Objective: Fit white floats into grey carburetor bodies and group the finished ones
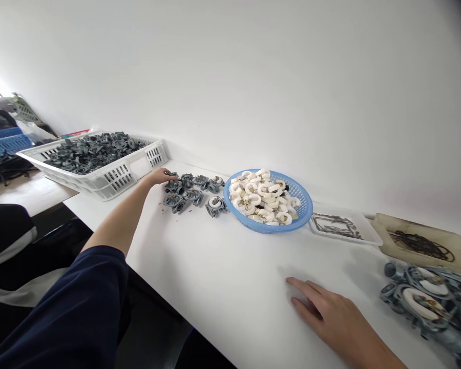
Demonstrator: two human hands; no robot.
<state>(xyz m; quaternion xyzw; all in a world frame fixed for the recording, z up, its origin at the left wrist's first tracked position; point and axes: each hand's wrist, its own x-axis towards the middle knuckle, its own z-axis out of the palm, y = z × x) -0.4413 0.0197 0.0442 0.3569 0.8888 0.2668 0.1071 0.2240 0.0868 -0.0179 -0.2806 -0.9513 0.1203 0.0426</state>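
Observation:
My left hand (pixel 160 177) reaches far out to a loose group of grey metal carburetor bodies. Its fingers are closed on the carburetor body (pixel 171 175) at the back left of the group, and the hand partly hides that piece. Nearby lie several more, among them a carburetor body (pixel 193 195) at the front and one with a white ring-shaped float (pixel 215 203) set in it. My right hand (pixel 326 312) is held low over the white table (pixel 230 277), fingers apart and holding nothing.
A blue basket (pixel 249 224) of white floats stands mid-table. Right of it are a clear tray (pixel 372 234) of thin metal pieces and a beige tray (pixel 388 246) with dark rings. Carburetors with floats (pixel 422 302) pile at right. A white crate (pixel 117 179) of carburetor bodies stands left.

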